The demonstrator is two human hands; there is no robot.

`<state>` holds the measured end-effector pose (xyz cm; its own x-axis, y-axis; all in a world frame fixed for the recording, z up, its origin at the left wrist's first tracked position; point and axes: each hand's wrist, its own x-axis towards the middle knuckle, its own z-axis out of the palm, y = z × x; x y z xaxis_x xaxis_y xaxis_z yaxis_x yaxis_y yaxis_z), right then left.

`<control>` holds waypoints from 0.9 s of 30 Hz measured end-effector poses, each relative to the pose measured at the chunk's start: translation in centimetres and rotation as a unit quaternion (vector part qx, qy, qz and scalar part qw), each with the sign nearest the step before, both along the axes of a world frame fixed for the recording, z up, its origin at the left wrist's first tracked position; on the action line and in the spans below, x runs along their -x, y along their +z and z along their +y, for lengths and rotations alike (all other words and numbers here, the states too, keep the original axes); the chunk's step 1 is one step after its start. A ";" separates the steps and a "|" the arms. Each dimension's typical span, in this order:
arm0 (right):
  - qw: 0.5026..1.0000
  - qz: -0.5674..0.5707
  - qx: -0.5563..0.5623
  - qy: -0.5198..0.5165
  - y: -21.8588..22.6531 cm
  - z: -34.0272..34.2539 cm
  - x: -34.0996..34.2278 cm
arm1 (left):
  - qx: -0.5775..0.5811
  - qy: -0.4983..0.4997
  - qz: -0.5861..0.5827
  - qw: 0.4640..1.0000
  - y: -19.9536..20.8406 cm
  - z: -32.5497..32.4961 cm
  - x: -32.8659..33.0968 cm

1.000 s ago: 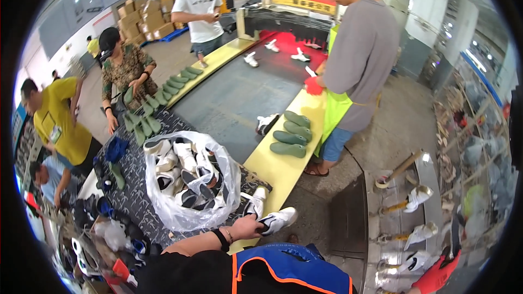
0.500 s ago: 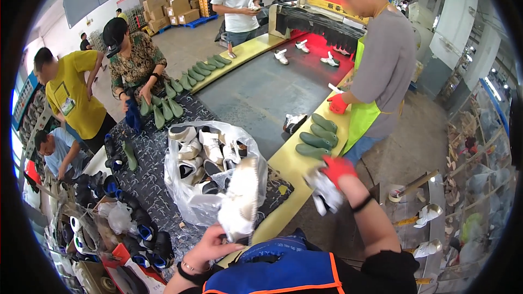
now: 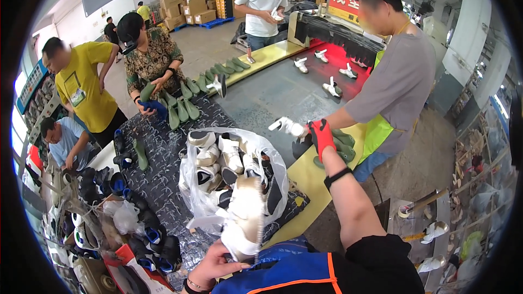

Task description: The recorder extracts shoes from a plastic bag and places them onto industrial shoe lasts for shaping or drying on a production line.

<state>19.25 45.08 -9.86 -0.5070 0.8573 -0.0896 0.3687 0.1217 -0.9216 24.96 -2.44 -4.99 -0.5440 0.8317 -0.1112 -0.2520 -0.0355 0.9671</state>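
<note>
My left hand (image 3: 218,268), bare with a bracelet, is closed on a white shoe (image 3: 242,223) held upright in front of my apron; the shoe is partly blurred. My right arm reaches forward to the yellow edge of the conveyor. The red-gloved right hand (image 3: 322,140) is closed at the end of another white shoe (image 3: 289,126) with a strap sticking out. Its fingertips are partly hidden beside the facing co-worker's arm. A dark shoe (image 3: 301,147) shows just below. Close to my left hand stands a clear plastic bag (image 3: 188,190) full of white and black shoes (image 3: 231,155).
Green shoe lasts (image 3: 343,144) lie under my right wrist; several more (image 3: 188,106) line the table's far end. The conveyor (image 3: 250,103) carries shoes toward a red-lit tunnel (image 3: 357,49). Dark shoes (image 3: 147,220) crowd the left. A co-worker (image 3: 400,76) stands at the right edge.
My right hand has swung forward and left with its shoe to the conveyor edge. My left hand keeps its shoe. Another shoe shows on the belt; a person across lifts a green last.
</note>
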 end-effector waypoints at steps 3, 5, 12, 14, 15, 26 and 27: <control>0.985 0.173 -0.003 -0.009 -2.6 -1.6 -4.8 | -0.036 -0.053 0.337 0.939 2.1 4.6 1.7; 0.939 0.333 0.076 0.035 -1.1 -5.8 -9.0 | 0.023 -0.041 0.430 0.901 2.9 6.8 1.6; 0.964 0.068 -0.227 0.123 5.1 -15.6 -26.2 | 0.114 -0.149 0.615 0.766 1.2 17.8 -2.6; 0.959 -0.043 -0.271 0.072 -0.2 -14.9 -29.7 | 0.095 -0.222 0.621 0.746 0.5 20.6 -5.2; 0.974 -0.064 -0.212 0.048 -0.9 -14.7 -31.0 | 0.073 -0.261 0.625 0.732 -0.1 21.6 -6.4; 0.899 -0.394 0.003 -0.192 -2.4 -20.4 -43.1 | -0.102 -0.547 0.631 0.540 -4.1 27.5 -18.7; 0.923 -0.303 0.048 -0.233 -2.7 -20.7 -44.4 | -0.089 -0.564 0.621 0.537 -3.5 27.9 -19.2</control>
<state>63.64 24.41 -12.58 0.0827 0.9429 -0.3228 0.8115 -0.2517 -0.5273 44.17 25.49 -8.52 0.7544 0.6475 -0.1081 0.6248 -0.6578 0.4206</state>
